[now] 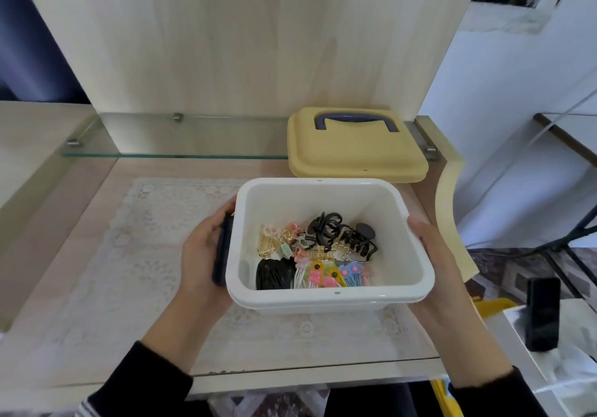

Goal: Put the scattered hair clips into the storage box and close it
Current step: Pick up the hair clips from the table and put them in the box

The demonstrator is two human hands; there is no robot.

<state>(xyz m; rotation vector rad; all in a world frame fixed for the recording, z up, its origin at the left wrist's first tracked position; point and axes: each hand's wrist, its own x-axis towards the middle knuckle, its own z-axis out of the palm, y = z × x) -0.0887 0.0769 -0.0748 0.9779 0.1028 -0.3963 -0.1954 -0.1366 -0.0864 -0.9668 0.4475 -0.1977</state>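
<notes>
A white storage box (326,300) stands open on the lace mat, just in front of me. Several hair clips (318,256) lie inside it: black claw clips, gold ones, pastel flower clips. My left hand (203,255) holds the box's left side over its dark blue latch (223,252). My right hand (434,255) holds the box's right side under the rim. The yellow lid (355,148) with a blue handle lies flat behind the box, at the right end of the glass shelf.
A glass shelf (181,139) runs along the wooden back panel. A white lace mat (135,255) covers the tabletop. To the right, off the table, a dark upright object (542,313) stands on a lower white surface.
</notes>
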